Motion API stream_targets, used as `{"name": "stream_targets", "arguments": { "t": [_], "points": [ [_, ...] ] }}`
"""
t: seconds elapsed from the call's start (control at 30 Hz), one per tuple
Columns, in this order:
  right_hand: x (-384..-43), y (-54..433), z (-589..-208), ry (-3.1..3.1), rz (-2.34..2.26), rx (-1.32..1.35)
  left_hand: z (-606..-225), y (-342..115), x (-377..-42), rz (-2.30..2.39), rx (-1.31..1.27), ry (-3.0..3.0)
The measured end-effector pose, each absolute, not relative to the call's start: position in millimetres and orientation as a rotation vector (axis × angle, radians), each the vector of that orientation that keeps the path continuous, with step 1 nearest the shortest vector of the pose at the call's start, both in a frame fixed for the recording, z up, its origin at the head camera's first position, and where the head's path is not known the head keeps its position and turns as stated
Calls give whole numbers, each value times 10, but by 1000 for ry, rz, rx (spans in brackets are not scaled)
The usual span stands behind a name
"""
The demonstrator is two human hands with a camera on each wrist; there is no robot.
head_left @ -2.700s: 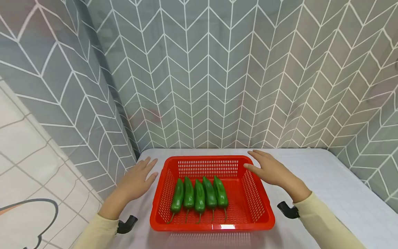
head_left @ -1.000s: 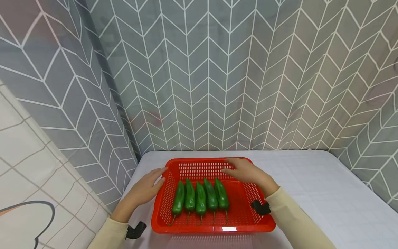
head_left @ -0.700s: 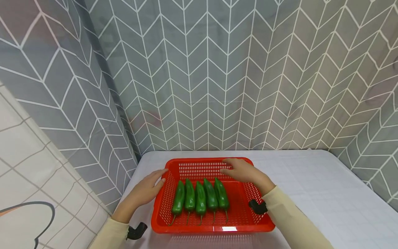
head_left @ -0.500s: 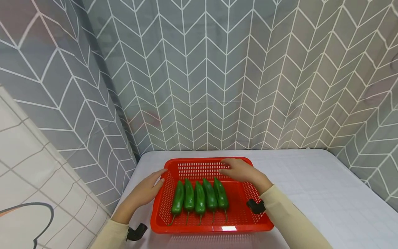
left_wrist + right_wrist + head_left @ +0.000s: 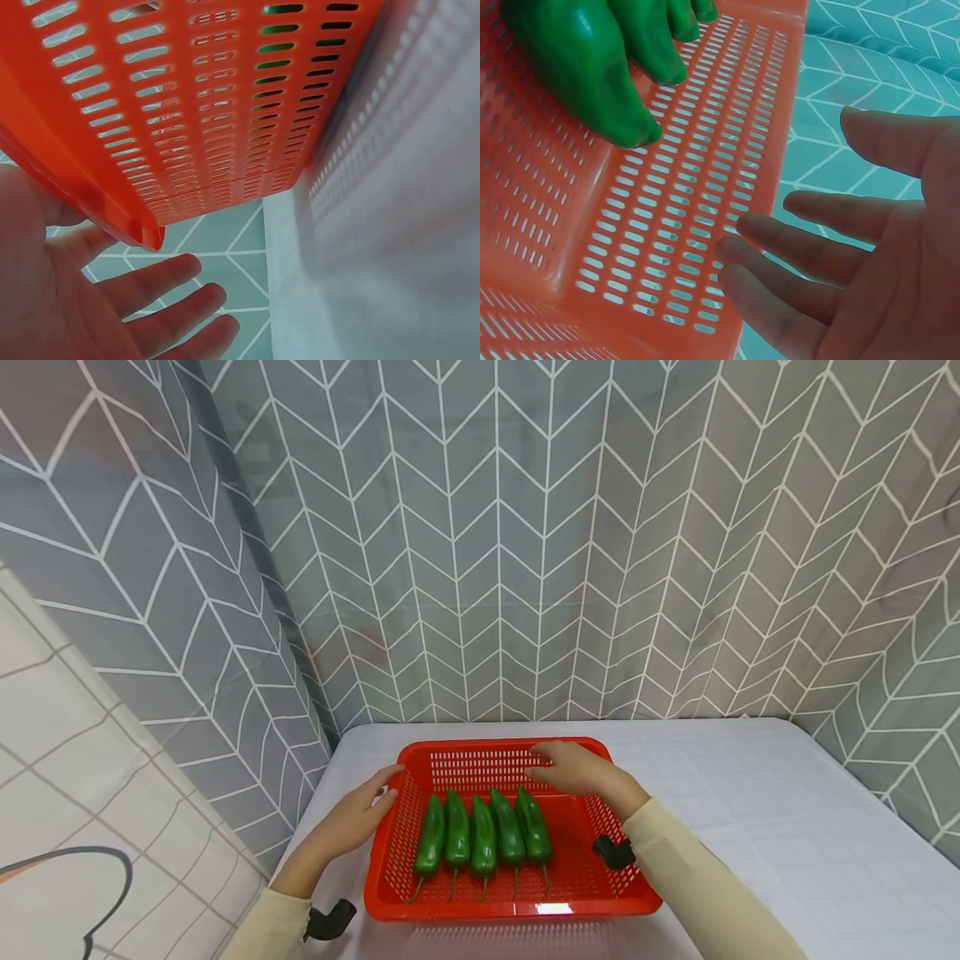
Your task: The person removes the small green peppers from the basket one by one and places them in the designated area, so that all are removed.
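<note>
A red slotted plastic basket stands on the white-covered table. Several green chili peppers lie side by side in its left and middle part, stems toward the front. My left hand is at the basket's left rim. In the left wrist view its fingers are extended beside the outer wall, the thumb and index partly hidden by the rim. My right hand is over the back right of the basket, holding nothing. Seen from the right wrist, its fingers are spread and loosely bent, apart from the peppers.
White cloth covers the table, which reaches out to the right of the basket. Grey curtain with white chevron lines hangs behind and at both sides. A black strap end sticks out at the left wrist, another at the right.
Since the earliest frame my left hand has moved right to the basket's left rim, and my right hand has moved left over the basket. In the last second, the right hand has drifted slightly left.
</note>
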State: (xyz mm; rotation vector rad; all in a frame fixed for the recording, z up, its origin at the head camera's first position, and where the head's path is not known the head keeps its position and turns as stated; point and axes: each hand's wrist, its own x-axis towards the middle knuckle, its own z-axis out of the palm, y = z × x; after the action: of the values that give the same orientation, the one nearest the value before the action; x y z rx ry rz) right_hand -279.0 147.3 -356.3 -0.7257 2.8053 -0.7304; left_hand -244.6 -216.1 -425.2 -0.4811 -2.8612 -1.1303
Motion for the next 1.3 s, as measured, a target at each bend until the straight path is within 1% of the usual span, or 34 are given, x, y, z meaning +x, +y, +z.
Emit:
{"name": "stream_targets", "arguments": {
  "t": [0.33, 0.63, 0.8, 0.93, 1.3],
  "points": [
    [-2897, 1304, -3628, 2791, -631, -736, -4297, -2192, -2419, -1352, -427, -2833],
    [-2985, 1244, -3753, 2768, -563, -656, -4333, -2183, -2414, -1576, -458, -2751],
    [-3012, 1227, -3822, 2758, -574, -613, -4355, -2173, -2439, -1642, -461, -2716],
    [-3021, 1222, -3870, 2739, -602, -575, -4390, -2156, -2465, -1678, -412, -2698],
    [-3035, 1225, -3986, 2750, -549, -573, -4448, -2101, -2484, -1788, -356, -2633]
  ]
}}
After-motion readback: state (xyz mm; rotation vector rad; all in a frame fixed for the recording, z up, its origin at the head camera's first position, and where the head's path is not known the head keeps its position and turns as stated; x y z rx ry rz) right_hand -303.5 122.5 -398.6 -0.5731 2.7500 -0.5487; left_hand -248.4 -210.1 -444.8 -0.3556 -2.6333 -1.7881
